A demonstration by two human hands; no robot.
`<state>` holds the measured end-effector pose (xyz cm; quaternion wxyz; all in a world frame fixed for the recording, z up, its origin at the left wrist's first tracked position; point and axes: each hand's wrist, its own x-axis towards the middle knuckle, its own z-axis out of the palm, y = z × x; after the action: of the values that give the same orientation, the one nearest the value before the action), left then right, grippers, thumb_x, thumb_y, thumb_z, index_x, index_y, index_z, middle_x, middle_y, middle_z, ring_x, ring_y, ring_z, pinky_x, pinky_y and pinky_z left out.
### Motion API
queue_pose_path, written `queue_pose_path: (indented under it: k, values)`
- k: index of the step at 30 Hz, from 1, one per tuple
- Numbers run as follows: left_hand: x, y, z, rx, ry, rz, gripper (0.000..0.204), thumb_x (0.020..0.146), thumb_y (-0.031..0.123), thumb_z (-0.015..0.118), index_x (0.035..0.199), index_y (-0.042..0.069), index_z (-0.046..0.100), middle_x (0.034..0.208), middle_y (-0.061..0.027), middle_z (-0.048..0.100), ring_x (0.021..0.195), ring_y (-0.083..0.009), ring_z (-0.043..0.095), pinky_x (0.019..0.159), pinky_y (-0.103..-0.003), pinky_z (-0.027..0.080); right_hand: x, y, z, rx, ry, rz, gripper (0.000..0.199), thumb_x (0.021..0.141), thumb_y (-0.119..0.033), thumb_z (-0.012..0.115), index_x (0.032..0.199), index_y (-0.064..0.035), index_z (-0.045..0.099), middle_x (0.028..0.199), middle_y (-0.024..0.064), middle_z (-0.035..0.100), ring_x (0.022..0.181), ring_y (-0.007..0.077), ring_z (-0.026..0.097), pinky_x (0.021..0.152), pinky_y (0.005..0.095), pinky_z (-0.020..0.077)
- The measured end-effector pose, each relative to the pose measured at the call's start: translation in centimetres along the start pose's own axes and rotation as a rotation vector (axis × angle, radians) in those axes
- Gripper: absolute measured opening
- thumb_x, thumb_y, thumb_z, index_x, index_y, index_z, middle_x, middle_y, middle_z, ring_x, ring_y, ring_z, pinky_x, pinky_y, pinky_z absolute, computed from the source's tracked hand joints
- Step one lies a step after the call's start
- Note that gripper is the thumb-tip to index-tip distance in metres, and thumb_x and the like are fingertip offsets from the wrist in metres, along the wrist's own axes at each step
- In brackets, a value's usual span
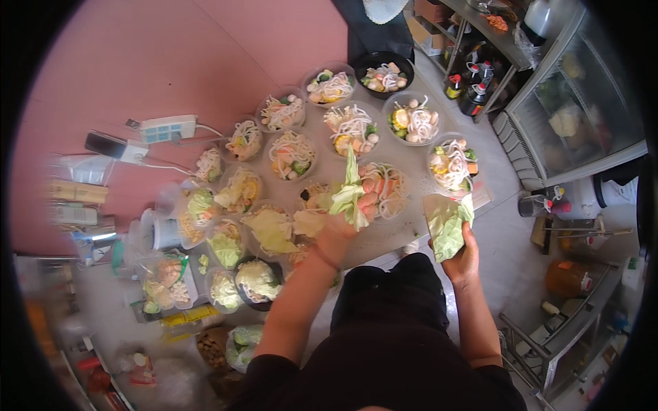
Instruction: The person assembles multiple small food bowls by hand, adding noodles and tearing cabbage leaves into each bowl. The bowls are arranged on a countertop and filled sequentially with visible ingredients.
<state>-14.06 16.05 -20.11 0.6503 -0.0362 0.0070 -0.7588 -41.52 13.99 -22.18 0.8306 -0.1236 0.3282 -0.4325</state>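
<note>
My left hand (364,204) is closed on a torn cabbage leaf (349,195), held above the bowls in the middle of the table. At the table's right edge my right hand (463,257) grips a larger clump of cabbage leaves (447,226). Just beside my left hand is a clear bowl of noodles and vegetables (384,192), partly hidden by it. Beyond my right hand stands a bowl with noodles, corn and broccoli (451,164). Left of my left forearm, several bowls have cabbage on top, among them one with broad pale leaves (267,229).
More filled bowls, one of them black (385,74), crowd the table (404,236). Against the pink wall are a power strip (168,127) and a phone (106,145). A glass-door fridge (576,103) and bottles (473,99) stand to the right. Bags lie at lower left.
</note>
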Motion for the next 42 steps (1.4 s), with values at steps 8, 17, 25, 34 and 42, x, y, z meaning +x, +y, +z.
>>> queue_pose_path:
  k: [8,17,25,34,42]
  values:
    - [-0.3,-1.5,2.4,-0.123,-0.187,0.182,0.017,0.099,0.021,0.042,0.106,0.007,0.048,0.073,-0.0033,0.058,0.061,-0.016,0.053,0.051,-0.029,0.04,-0.8,1.3,0.4,0.012,-0.001,-0.013,0.058,0.09,-0.041,0.062,0.134,-0.0076,0.047,0.124,0.0107,0.059,0.109,0.0294,0.06,0.09,0.0456,0.0489]
    - [0.3,-1.2,2.4,0.165,-0.073,0.061,0.017,0.098,0.022,0.047,0.109,0.008,0.049,0.081,-0.0073,0.058,0.067,-0.0174,0.053,0.048,-0.029,0.037,-2.2,1.0,1.0,0.092,0.005,-0.062,0.064,0.088,-0.034,0.068,0.136,-0.0003,0.043,0.126,0.0135,0.058,0.115,0.0281,0.058,0.101,0.0427,0.0461]
    - [2.1,1.1,-2.1,2.12,0.536,0.191,0.025,0.092,0.025,0.063,0.111,0.009,0.062,0.111,-0.0124,0.062,0.101,-0.028,0.058,0.089,-0.043,0.047,-2.7,0.5,0.5,0.03,-0.172,-0.017,0.078,0.079,-0.028,0.08,0.139,-0.0012,0.037,0.129,0.0119,0.054,0.12,0.0268,0.054,0.102,0.0424,0.0441]
    - [0.0,-7.5,8.9,2.05,0.026,0.28,0.059,0.085,0.012,0.07,0.138,0.004,0.044,0.137,-0.017,0.049,0.128,-0.0334,0.045,0.106,-0.042,0.035,-2.5,1.7,1.2,-0.864,-0.132,-0.478,0.104,0.066,-0.002,0.086,0.149,-0.0059,0.023,0.145,0.0102,0.038,0.133,0.0237,0.04,0.11,0.0385,0.0345]
    - [-0.8,-5.0,7.5,1.793,0.097,0.059,0.064,0.083,0.007,0.075,0.14,0.002,0.045,0.122,-0.009,0.055,0.11,-0.0161,0.053,0.095,-0.032,0.044,-2.8,1.4,1.1,-0.966,-0.383,-0.487,0.098,0.064,-0.004,0.089,0.143,-0.0071,0.032,0.138,0.0108,0.044,0.13,0.0239,0.043,0.107,0.0407,0.0381]
